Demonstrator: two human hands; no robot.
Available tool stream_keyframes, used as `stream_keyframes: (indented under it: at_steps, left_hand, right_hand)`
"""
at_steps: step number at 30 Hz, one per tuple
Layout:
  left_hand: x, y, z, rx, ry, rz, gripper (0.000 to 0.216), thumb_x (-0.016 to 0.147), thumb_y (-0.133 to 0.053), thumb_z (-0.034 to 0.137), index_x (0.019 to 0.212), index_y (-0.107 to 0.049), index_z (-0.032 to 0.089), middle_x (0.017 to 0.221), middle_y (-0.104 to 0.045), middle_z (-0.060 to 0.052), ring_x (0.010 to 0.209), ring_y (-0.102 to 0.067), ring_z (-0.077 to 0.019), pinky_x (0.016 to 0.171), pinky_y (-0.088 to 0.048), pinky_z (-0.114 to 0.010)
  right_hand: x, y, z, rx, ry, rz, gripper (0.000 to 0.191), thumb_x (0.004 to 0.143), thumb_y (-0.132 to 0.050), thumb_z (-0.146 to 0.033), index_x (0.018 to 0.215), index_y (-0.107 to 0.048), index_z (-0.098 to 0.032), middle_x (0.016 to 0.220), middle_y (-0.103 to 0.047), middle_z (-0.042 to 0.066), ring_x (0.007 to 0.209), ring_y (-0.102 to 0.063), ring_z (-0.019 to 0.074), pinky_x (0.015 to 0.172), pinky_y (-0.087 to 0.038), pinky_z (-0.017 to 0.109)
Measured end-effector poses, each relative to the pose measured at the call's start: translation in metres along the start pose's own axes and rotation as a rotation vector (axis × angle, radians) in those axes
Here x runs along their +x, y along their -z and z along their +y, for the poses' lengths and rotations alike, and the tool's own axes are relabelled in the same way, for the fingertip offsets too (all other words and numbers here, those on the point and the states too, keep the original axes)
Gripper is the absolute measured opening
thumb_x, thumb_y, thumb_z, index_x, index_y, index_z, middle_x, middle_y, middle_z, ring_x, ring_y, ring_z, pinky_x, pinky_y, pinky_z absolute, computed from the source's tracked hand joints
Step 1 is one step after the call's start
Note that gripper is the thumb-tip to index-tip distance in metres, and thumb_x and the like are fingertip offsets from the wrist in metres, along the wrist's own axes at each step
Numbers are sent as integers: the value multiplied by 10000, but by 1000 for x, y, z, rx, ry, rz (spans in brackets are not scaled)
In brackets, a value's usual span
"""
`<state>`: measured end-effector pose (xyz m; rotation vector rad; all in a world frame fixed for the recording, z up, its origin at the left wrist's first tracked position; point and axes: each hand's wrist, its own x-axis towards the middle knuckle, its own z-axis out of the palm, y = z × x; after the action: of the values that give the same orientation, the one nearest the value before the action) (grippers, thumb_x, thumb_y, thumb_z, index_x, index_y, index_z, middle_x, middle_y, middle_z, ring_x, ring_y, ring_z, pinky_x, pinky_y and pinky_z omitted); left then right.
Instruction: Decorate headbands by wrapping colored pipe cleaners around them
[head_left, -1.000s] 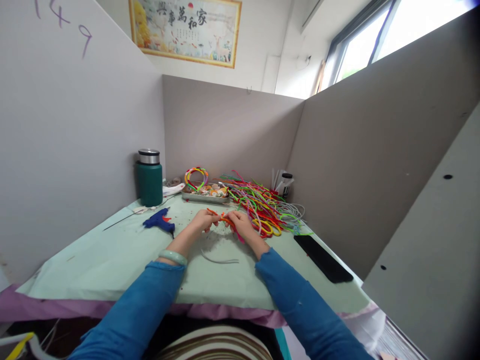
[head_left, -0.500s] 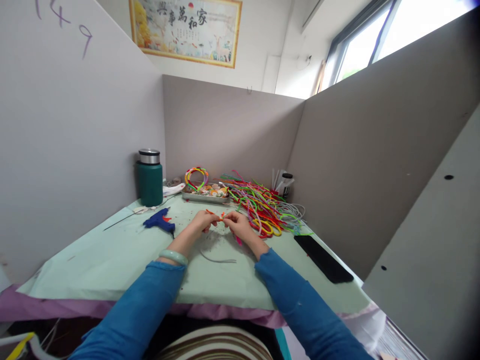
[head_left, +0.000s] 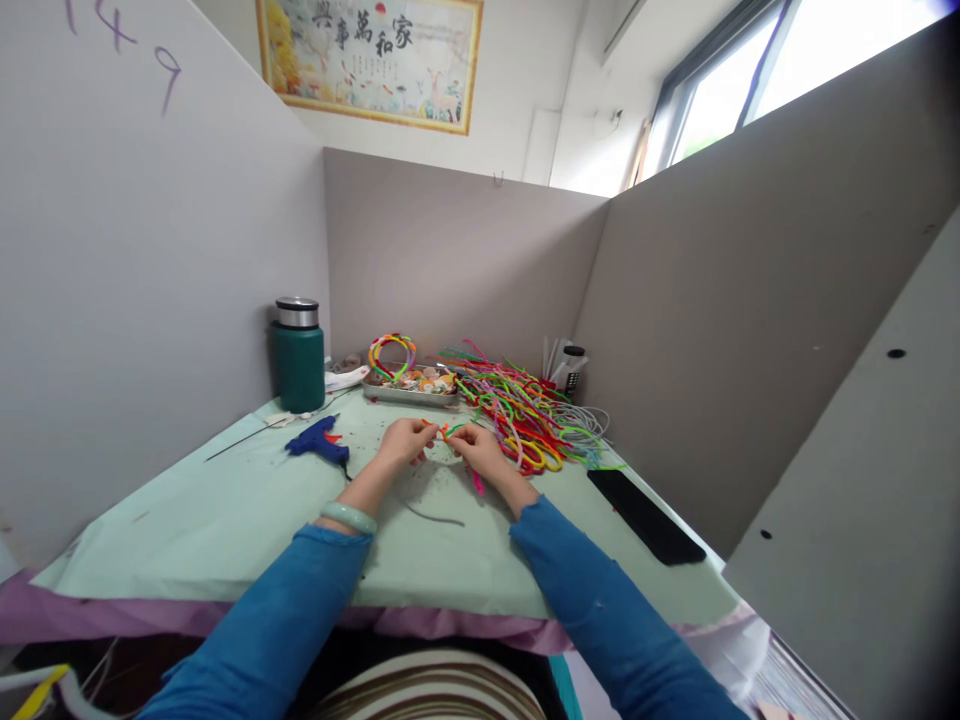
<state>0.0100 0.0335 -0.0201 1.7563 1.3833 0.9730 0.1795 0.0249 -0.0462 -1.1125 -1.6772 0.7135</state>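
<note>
The left hand [head_left: 405,441] and the right hand [head_left: 480,452] meet over the middle of the surface [head_left: 225,520], which has a pale green cover. Both hands pinch 1 small orange fuzzy stick [head_left: 444,431] between them. The left grip is closed on 1 end with the finger tips, and the right grip is closed on the other end. A pink bit [head_left: 478,484] pokes out under the right hand. The stick is held just above the surface, a little in front of the big pile of bright fuzzy sticks [head_left: 525,415], which lies to the right.

A blue glue gun [head_left: 319,439] lies to the left of the hands. A green bottle [head_left: 298,356] stands at the back left. A flat tray [head_left: 411,391] with small bits sits behind the hands, and a ring of many colours [head_left: 392,353] leans there. A black phone [head_left: 645,515] lies on the right. A thin grey wire [head_left: 433,516] lies close to the arms.
</note>
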Motion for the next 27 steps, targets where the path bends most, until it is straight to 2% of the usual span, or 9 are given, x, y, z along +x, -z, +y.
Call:
stream_keyframes:
  at_steps: [3, 6, 8, 10, 12, 17, 20, 23, 27]
  left_hand:
    - [2, -1, -2, 66, -139, 41, 260, 726, -571, 361, 851, -673, 157, 790, -686, -45, 560, -594, -119, 460, -426, -190]
    - [4, -2, -4, 165, -341, 91, 195, 712, -588, 264, 856, -698, 193, 889, -695, -37, 721, -626, -146, 634, -487, -226]
    - [5, -3, -5, 235, -474, 94, 225, 704, -581, 196, 886, -712, 216, 973, -688, -34, 849, -619, -162, 757, -477, -242]
    - [5, -4, -6, 263, -550, 80, 261, 703, -572, 164, 912, -715, 228, 1029, -676, -32, 911, -608, -168, 817, -458, -253]
    - [5, -4, -5, 248, -546, 83, 239, 712, -575, 180, 901, -714, 224, 1029, -676, -34, 906, -608, -167, 818, -456, -257]
    - [3, -2, -1, 173, -279, 144, 199, 736, -580, 316, 847, -676, 182, 711, -668, -21, 627, -596, -143, 623, -464, -252]
    - [3, 0, -1, 197, -344, 237, 148, 723, -597, 280, 824, -653, 188, 820, -647, -24, 655, -584, -127, 649, -460, -250]
    - [4, 1, -2, 227, -433, 317, 181, 707, -618, 239, 879, -649, 193, 947, -589, -39, 738, -579, -130, 696, -464, -258]
    - [6, 2, -3, 246, -462, 286, 219, 722, -613, 236, 932, -668, 205, 962, -562, -44, 834, -567, -152, 719, -462, -262]
  right_hand:
    - [3, 1, 4, 0, -21, 55, 178, 713, -571, -332, 704, -595, -156, 570, -561, -18, 473, -448, 92, 457, -334, 205]
    - [4, 2, 5, 26, -27, 86, 186, 703, -575, -340, 678, -581, -155, 548, -545, -23, 463, -443, 93, 451, -333, 208]
    - [4, 3, 5, 39, -32, 99, 189, 700, -574, -345, 664, -568, -159, 543, -535, -27, 449, -431, 89, 438, -324, 207]
    - [4, 3, 4, 52, -34, 107, 188, 698, -575, -345, 659, -558, -162, 541, -529, -31, 440, -421, 86, 430, -319, 205]
    - [4, 3, 4, 68, -25, 109, 186, 698, -572, -345, 662, -554, -164, 544, -528, -31, 440, -421, 84, 427, -319, 204]
    - [3, 3, 4, 103, -9, 97, 192, 699, -573, -351, 692, -566, -159, 556, -534, -27, 451, -428, 86, 420, -308, 201]
    - [3, 2, 2, 92, 8, 86, 182, 694, -583, -338, 680, -577, -157, 547, -529, -28, 467, -434, 90, 441, -320, 205]
    - [2, 1, -1, 83, -2, 81, 169, 685, -594, -324, 649, -573, -160, 529, -521, -28, 483, -449, 99, 470, -340, 214]
    - [1, 1, -3, 76, 0, 77, 162, 691, -589, -318, 652, -573, -161, 531, -521, -28, 495, -458, 104, 485, -348, 218]
